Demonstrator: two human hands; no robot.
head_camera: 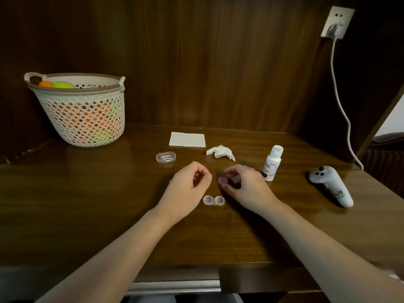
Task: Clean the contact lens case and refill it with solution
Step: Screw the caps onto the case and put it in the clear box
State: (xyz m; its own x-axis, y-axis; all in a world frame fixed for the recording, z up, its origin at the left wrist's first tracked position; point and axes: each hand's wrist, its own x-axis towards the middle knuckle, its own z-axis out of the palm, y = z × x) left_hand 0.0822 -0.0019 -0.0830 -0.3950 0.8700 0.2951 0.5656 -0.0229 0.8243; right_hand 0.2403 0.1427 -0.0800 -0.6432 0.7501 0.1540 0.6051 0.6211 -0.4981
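Partly hidden behind curled fingers: a small round purple cap (223, 180), pinched between thumb and fingertips of the right hand (247, 189). Left hand (188, 189) loosely curled, thumb and forefinger tips close together; whether anything sits between them, impossible to tell, though a pinkish sliver peeks out at its far left edge. Between both wrists, lying open on the dark wooden table (87, 215): the clear twin-well contact lens case (213, 200), contents unreadable. Just right of the right hand, upright: a small white solution bottle (272, 164), label too blurred to read. Farther right, a white handheld controller (331, 185) with dark scribbled marks, illegible. Behind, a crumpled white tissue (220, 152), a folded white napkin (187, 139), a clear oval plastic box (166, 157). Far left, a white perforated basket (83, 114), its coloured balls mostly screened.
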